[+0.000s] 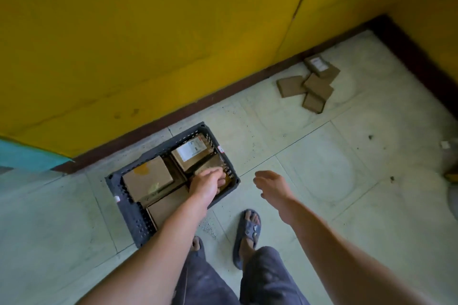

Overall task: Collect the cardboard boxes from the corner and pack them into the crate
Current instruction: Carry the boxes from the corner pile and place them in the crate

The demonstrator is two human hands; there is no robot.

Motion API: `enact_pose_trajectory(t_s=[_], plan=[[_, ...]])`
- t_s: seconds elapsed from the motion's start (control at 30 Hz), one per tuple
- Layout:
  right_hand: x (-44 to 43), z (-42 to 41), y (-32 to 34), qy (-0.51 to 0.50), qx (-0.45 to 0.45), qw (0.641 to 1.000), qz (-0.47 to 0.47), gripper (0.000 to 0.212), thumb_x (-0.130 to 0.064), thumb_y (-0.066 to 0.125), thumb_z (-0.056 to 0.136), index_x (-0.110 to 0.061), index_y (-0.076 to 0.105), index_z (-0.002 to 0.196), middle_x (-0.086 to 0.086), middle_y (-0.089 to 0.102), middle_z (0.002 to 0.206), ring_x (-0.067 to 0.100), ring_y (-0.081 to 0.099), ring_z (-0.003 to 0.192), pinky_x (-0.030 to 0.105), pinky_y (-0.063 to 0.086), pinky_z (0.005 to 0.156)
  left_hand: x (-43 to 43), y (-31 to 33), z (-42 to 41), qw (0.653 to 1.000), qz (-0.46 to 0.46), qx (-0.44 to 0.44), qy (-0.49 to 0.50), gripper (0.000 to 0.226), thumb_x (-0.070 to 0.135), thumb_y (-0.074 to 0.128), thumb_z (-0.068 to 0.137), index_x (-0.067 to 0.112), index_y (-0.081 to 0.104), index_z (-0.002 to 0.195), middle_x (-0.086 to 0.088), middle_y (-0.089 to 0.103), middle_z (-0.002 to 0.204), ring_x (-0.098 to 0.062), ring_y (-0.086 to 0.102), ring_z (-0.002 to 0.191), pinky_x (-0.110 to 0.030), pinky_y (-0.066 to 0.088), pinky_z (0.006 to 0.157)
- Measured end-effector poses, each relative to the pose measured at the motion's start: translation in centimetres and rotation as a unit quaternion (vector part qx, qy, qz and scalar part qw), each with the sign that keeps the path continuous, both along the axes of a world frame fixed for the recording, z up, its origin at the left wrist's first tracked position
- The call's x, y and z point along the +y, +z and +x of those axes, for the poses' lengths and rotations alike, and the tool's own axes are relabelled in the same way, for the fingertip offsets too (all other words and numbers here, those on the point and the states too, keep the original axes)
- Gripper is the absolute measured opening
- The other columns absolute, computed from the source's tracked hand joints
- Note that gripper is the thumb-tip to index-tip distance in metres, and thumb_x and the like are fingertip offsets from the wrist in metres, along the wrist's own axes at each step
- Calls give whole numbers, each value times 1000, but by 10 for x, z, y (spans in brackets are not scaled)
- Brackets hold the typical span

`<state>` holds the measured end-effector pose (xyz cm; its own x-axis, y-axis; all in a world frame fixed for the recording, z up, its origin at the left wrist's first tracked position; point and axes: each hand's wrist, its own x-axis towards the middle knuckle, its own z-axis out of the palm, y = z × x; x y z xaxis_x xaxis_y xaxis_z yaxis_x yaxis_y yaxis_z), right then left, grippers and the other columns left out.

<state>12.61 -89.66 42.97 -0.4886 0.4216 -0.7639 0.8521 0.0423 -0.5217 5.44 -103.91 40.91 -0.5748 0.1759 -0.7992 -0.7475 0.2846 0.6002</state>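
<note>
A dark grey plastic crate (128,215) stands on the tiled floor next to the yellow wall. Inside it lie several cardboard boxes: one with a white label (192,153), one with a yellow patch (147,178), and a plain one (166,207) at the near side. My left hand (207,182) reaches into the crate's right end, fingers curled over a small brown box (210,164) there. To the right of the crate my right hand (271,184) hovers above the floor, fingers apart, holding nothing. Several more cardboard boxes (313,85) lie heaped in the far corner.
Yellow walls (148,32) with a dark skirting board (247,84) meet at the far right corner. My feet in blue sandals (247,230) stand just behind the crate. Some objects (449,156) sit at the right edge. Light tiled floor (322,156) stretches between crate and corner.
</note>
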Motion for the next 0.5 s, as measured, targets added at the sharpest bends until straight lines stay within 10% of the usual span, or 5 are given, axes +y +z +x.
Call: enact_pose_trajectory(t_s=[0.5], plan=[[329, 63, 31, -128, 60, 990, -20, 37, -18, 53, 94, -12, 57, 130, 4, 60, 129, 19, 56, 118, 33, 45, 103, 347, 40, 37, 991, -10, 23, -130, 18, 16, 51, 96, 12, 60, 111, -5, 68, 104, -17, 63, 94, -28, 47, 76]])
